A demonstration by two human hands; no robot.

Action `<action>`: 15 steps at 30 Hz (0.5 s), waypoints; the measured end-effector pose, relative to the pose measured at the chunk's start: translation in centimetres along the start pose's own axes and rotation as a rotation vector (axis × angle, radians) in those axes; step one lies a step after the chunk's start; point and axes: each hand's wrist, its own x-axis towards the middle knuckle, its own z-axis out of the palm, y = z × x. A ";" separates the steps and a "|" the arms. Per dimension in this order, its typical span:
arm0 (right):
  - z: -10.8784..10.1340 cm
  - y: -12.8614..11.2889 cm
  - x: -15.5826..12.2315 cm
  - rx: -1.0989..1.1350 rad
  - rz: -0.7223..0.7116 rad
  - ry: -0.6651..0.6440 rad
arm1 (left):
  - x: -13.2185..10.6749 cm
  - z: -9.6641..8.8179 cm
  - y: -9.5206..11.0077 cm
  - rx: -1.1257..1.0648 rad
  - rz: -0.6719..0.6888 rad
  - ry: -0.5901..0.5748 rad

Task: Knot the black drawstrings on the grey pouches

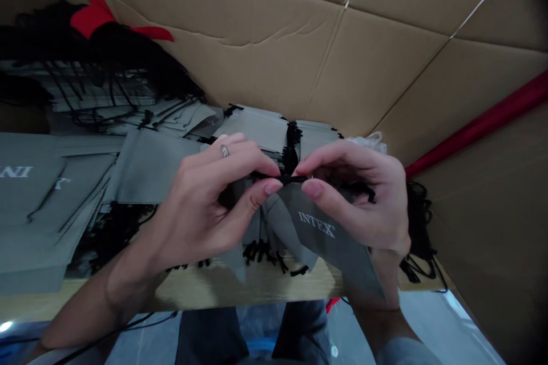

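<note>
Both hands meet over the middle of the table, pinching a black cord [295, 179] between thumbs and forefingers. My left hand [218, 194], with a ring on one finger, grips the cord's left part. Close by, my right hand [359, 194] is closed on the same cord a little to the right. A grey pouch printed INTEX [329, 245] hangs below the right hand, its lower corner over my right wrist. The cord seems to belong to this pouch, though its top edge is partly hidden by the fingers.
Stacked grey pouches [257, 125] with black cord ends stand behind the hands. Larger grey pieces [34, 211] lie at left, below a heap of black cords [128, 57] and red material [92, 17]. A cardboard wall [278, 40] rises behind the wooden table [192, 291].
</note>
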 end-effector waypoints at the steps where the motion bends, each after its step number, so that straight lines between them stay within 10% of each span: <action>1: 0.0 -0.1 0.0 -0.028 0.003 0.007 | -0.1 0.1 -0.1 0.006 -0.003 0.003; 15: -0.1 -0.2 -0.2 -0.037 0.073 -0.038 | 0.2 0.1 0.2 0.032 0.000 -0.044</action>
